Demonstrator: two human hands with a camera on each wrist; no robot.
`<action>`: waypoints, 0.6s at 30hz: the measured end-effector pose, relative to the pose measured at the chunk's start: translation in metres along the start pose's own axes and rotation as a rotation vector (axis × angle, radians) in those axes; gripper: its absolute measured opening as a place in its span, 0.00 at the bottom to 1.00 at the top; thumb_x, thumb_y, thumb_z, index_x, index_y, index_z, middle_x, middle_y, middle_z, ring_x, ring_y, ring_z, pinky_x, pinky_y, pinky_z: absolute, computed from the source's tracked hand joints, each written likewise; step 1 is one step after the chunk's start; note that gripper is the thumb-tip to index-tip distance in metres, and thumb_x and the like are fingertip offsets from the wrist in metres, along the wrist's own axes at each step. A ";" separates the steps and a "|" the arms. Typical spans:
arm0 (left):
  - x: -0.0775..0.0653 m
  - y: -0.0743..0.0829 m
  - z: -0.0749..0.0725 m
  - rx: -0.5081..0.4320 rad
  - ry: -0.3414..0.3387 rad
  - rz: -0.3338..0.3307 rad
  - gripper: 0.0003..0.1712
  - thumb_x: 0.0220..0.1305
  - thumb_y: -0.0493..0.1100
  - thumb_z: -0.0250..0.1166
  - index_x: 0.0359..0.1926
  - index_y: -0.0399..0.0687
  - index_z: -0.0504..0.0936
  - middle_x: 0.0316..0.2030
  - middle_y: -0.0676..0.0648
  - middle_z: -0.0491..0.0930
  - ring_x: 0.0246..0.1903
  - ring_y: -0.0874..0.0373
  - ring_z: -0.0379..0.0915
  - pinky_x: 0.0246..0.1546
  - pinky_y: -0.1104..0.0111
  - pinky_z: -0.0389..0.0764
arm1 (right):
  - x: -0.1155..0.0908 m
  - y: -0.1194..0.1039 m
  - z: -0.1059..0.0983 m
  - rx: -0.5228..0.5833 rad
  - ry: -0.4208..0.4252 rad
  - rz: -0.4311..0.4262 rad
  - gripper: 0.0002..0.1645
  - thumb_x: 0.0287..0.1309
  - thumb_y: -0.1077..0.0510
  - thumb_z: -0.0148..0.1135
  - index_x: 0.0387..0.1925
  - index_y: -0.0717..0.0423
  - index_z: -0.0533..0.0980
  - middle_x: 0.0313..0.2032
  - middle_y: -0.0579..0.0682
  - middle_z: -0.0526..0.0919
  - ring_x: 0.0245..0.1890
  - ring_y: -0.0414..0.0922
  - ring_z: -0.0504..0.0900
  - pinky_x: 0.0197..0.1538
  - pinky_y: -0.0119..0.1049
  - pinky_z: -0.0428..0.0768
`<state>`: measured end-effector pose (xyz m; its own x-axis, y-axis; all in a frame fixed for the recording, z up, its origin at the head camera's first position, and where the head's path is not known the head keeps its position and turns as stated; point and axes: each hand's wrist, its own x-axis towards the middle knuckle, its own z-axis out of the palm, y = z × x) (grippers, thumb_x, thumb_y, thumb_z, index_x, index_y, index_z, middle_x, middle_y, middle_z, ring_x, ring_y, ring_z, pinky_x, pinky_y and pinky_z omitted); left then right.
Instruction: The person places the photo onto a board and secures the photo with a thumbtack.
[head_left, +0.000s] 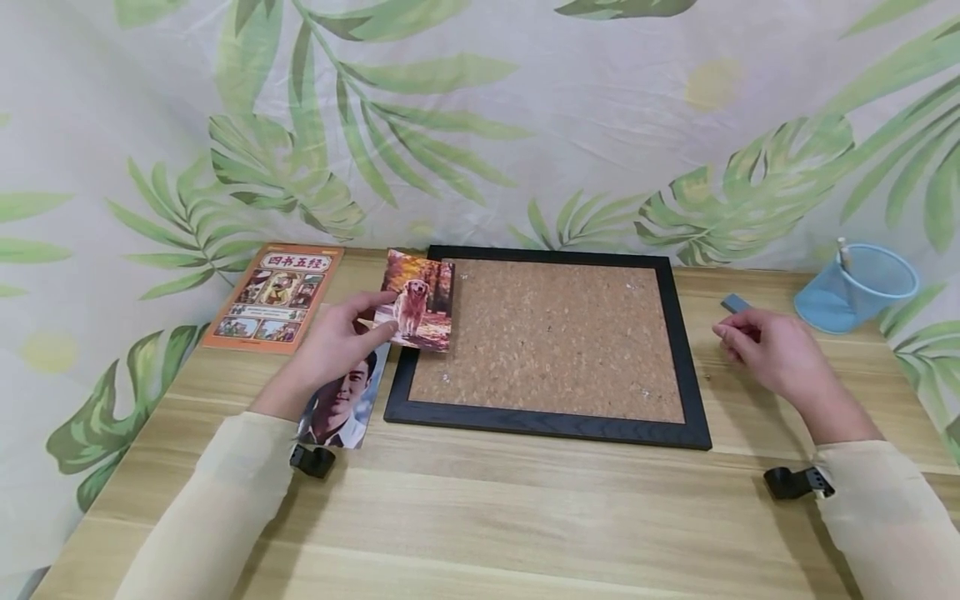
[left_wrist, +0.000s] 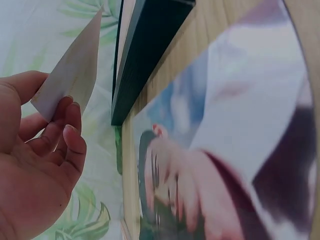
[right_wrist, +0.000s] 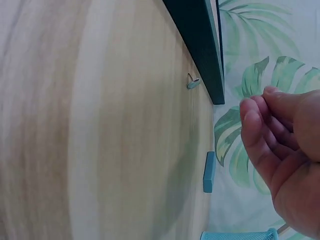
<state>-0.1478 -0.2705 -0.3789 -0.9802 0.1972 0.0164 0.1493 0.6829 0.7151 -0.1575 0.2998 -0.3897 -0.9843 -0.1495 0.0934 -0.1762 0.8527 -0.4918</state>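
My left hand pinches a photo of a golden dog between thumb and fingers; its pale back faces the left wrist view. The photo overlaps the left side of a black-framed cork board. Below that hand lies a portrait photo, partly covered by the hand. To the right of the board, my right hand is raised with curled fingers, thumb tip against the index finger; nothing shows between them. A small metal thumbtack lies on the table beside the frame.
An orange illustrated book lies at the back left. Toward the back right are a small blue-grey block and a blue mesh pen cup with a stick in it. A leaf-patterned cloth hangs behind the wooden table.
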 end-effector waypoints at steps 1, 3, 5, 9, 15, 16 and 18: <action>0.001 0.001 0.001 0.005 -0.007 0.005 0.32 0.79 0.46 0.65 0.78 0.40 0.72 0.69 0.34 0.78 0.54 0.42 0.82 0.51 0.62 0.82 | 0.000 -0.001 0.000 0.017 -0.001 0.003 0.16 0.79 0.58 0.62 0.43 0.69 0.85 0.26 0.53 0.87 0.24 0.35 0.76 0.29 0.30 0.73; 0.002 0.004 0.004 0.010 -0.022 0.009 0.33 0.78 0.46 0.66 0.77 0.40 0.72 0.70 0.34 0.77 0.56 0.41 0.81 0.54 0.57 0.82 | -0.001 -0.002 -0.001 0.054 -0.005 0.010 0.16 0.79 0.59 0.61 0.45 0.71 0.85 0.29 0.57 0.89 0.25 0.33 0.79 0.29 0.27 0.76; 0.003 0.005 0.007 0.004 -0.035 0.009 0.33 0.78 0.46 0.66 0.77 0.40 0.73 0.70 0.34 0.78 0.56 0.42 0.80 0.55 0.54 0.82 | -0.001 -0.004 -0.002 0.086 -0.008 0.013 0.16 0.79 0.59 0.61 0.47 0.72 0.85 0.32 0.60 0.91 0.25 0.30 0.81 0.30 0.24 0.77; 0.006 0.009 0.015 -0.009 -0.061 0.010 0.33 0.78 0.45 0.67 0.77 0.40 0.73 0.68 0.35 0.79 0.56 0.43 0.79 0.56 0.53 0.81 | 0.000 -0.010 -0.002 0.119 0.001 -0.012 0.15 0.78 0.61 0.62 0.48 0.72 0.85 0.33 0.61 0.92 0.26 0.29 0.83 0.31 0.20 0.78; 0.010 0.017 0.026 -0.022 -0.107 0.001 0.34 0.78 0.47 0.67 0.78 0.44 0.73 0.63 0.36 0.81 0.53 0.45 0.80 0.51 0.56 0.81 | 0.000 -0.024 0.000 0.155 0.000 -0.083 0.10 0.75 0.65 0.65 0.47 0.71 0.85 0.33 0.59 0.91 0.28 0.29 0.82 0.32 0.20 0.78; 0.011 0.018 0.028 -0.025 -0.114 0.001 0.34 0.78 0.47 0.67 0.79 0.45 0.72 0.62 0.37 0.81 0.51 0.46 0.80 0.48 0.57 0.81 | 0.000 -0.027 0.000 0.152 -0.002 -0.089 0.09 0.75 0.65 0.65 0.47 0.70 0.85 0.33 0.59 0.91 0.28 0.28 0.82 0.32 0.20 0.78; 0.012 0.022 0.031 -0.030 -0.125 -0.001 0.34 0.77 0.47 0.68 0.79 0.46 0.72 0.59 0.37 0.82 0.44 0.47 0.78 0.42 0.60 0.80 | 0.001 -0.030 0.001 0.136 -0.004 -0.100 0.09 0.75 0.64 0.65 0.47 0.69 0.85 0.33 0.58 0.91 0.29 0.27 0.80 0.32 0.22 0.77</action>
<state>-0.1523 -0.2309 -0.3844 -0.9562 0.2843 -0.0702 0.1429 0.6624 0.7354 -0.1528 0.2731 -0.3756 -0.9617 -0.2330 0.1444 -0.2726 0.7579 -0.5927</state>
